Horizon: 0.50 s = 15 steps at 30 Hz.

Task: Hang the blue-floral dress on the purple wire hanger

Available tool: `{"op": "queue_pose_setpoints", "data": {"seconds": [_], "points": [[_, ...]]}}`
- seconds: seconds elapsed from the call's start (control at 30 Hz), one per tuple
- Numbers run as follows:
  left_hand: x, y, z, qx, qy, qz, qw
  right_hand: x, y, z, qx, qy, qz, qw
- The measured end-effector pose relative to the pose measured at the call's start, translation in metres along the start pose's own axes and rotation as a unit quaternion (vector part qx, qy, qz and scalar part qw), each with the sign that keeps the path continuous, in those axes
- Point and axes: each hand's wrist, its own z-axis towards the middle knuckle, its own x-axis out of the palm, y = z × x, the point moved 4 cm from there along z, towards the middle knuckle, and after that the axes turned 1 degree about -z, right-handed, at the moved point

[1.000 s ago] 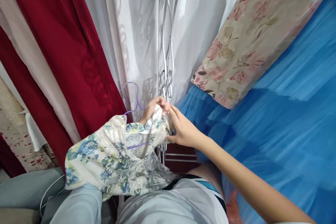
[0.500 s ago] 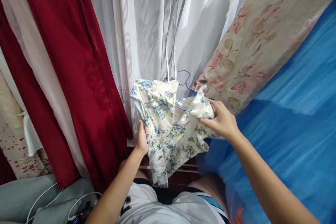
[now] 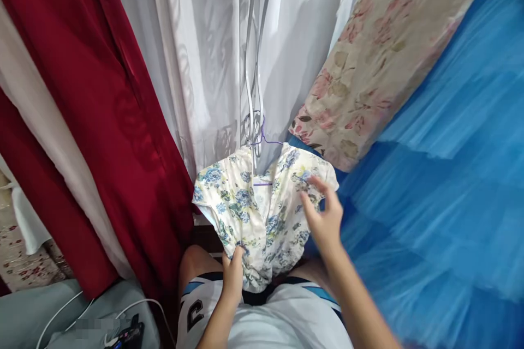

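A cream blouse (image 3: pixel 242 199) with blue flowers hangs in front of me on a thin purple hanger (image 3: pixel 270 142), whose shoulders now fill both sides of the garment. My left hand (image 3: pixel 233 272) pinches the blouse near its lower left edge, thumb on the front of the cloth. Over the right shoulder of the blouse is my right hand (image 3: pixel 325 210), its thumb and fingers apart, with no cloth gripped between them. Part of the hanger's lower bar shows inside the neckline.
White cords (image 3: pixel 257 92) hang down behind the hanger. A white curtain (image 3: pixel 204 65) backs the scene, with dark red cloth (image 3: pixel 135 120) at left. Floral cloth (image 3: pixel 368 54) and a blue tulle skirt (image 3: pixel 434 202) hang at right. A grey cushion (image 3: pixel 41 305) with cables lies lower left.
The blouse's right side has spread out over the hanger, and the garment hangs straighter and lower. My right hand has let go of the cloth; my left hand has moved down along the edge.
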Motion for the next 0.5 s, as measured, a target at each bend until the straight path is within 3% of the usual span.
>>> {"op": "queue_pose_setpoints", "data": {"seconds": [0.03,0.1,0.17,0.2,0.4,0.5], "points": [[-0.001,-0.001,-0.001,0.01,0.01,0.0,1.0,0.012,-0.002,-0.031,0.08,-0.006,0.05,0.996],[0.0,-0.005,-0.002,0.026,0.039,-0.001,0.999,0.043,-0.002,-0.088,0.199,0.085,0.132,0.967],[0.001,-0.01,-0.001,0.035,0.055,0.001,0.998,0.071,0.003,-0.126,0.24,0.212,0.191,0.928],[0.0,-0.013,-0.001,0.041,0.055,0.005,0.998,0.078,0.004,-0.134,0.247,0.241,0.211,0.914],[-0.015,-0.035,0.006,0.096,0.038,0.094,0.99,0.071,0.005,-0.11,0.216,0.3,0.227,0.901],[-0.025,-0.059,0.007,0.246,0.006,0.107,0.963,0.065,0.007,-0.108,0.236,0.313,0.253,0.885]]}}
